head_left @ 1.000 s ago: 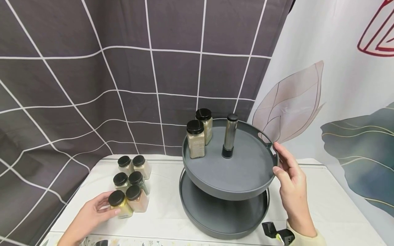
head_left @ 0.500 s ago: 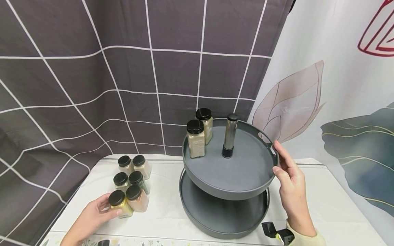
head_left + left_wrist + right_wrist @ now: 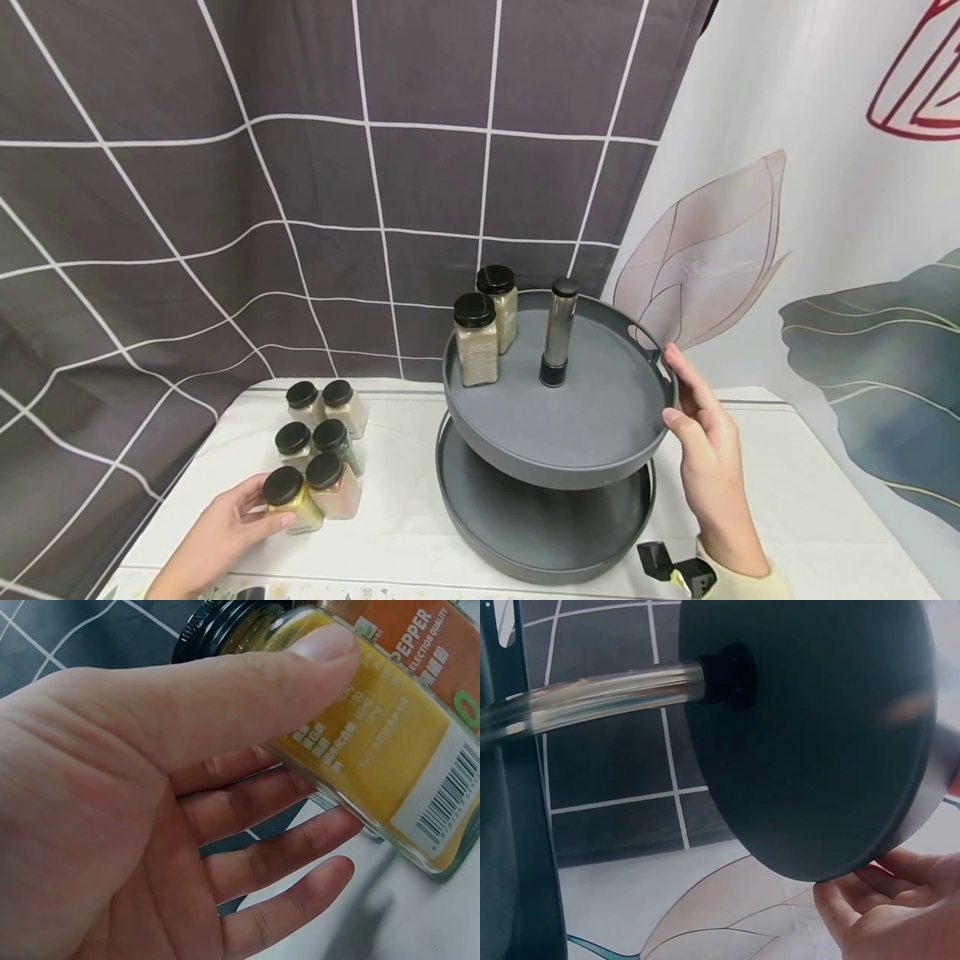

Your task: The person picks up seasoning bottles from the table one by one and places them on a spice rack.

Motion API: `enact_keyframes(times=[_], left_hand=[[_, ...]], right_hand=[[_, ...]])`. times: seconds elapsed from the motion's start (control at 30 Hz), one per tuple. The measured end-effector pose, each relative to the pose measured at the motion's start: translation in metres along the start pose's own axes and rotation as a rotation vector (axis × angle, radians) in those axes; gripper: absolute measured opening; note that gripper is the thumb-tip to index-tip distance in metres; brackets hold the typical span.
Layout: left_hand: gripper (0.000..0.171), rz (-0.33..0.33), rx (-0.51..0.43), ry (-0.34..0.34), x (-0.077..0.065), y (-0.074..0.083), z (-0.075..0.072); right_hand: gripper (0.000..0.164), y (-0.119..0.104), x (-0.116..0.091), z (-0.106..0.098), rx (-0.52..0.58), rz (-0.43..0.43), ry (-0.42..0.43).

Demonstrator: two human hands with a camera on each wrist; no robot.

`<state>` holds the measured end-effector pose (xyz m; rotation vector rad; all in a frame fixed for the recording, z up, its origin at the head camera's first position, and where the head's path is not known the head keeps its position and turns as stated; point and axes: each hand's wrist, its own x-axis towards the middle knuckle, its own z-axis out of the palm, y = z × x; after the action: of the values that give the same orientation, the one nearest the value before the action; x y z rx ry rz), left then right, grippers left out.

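- While little has changed over the last second, the left hand (image 3: 232, 521) has shifted very slightly at the yellow jar (image 3: 302, 510).
- Left hand: pinching yellow jar, thumb on its labelled face, fingers behind; the little finger looks free in the left wrist view.
- Yellow jar: near-left corner of its group, apparently upright on the worktop (image 3: 405, 533), close beside orange jar (image 3: 337, 497).
- Meaning: a grip, no lift yet, as far as I can judge; its place in the group is the same as a second ago.
- Four more jars (image 3: 347, 412) behind these two, same spots as before.
- Right hand (image 3: 708, 446): pinching upper tray (image 3: 555, 437) at its right rim, by the handle slot; no clear change.
- Front beige jar (image 3: 477, 357) and rear beige jar (image 3: 508, 323) upright on upper tray, left of post (image 3: 558, 333); both unmoved.
- Meaning: tray looks steadied, neither turned nor tipped; a judgement.
- Lower tray (image 3: 551, 546): no jar on the part showing.
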<state>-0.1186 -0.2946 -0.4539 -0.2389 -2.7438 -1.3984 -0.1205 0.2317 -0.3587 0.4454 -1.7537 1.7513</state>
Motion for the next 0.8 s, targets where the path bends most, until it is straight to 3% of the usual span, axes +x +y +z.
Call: enact_keyframes(times=[0.27, 0.5, 0.8], left_hand=[[0.043, 0.024, 0.026, 0.038, -0.001, 0.004, -0.003], [0.046, -0.023, 0.067, 0.036, -0.004, 0.011, -0.010], [0.049, -0.032, 0.118, 0.075, -0.009, 0.028, -0.019]], right_hand=[[0.059, 0.002, 0.000, -0.001, 0.000, -0.026, -0.013], [0.059, 0.002, 0.001, -0.002, -0.007, -0.013, -0.021], [0.060, 0.001, 0.000, -0.002, -0.021, 0.014, -0.023]])
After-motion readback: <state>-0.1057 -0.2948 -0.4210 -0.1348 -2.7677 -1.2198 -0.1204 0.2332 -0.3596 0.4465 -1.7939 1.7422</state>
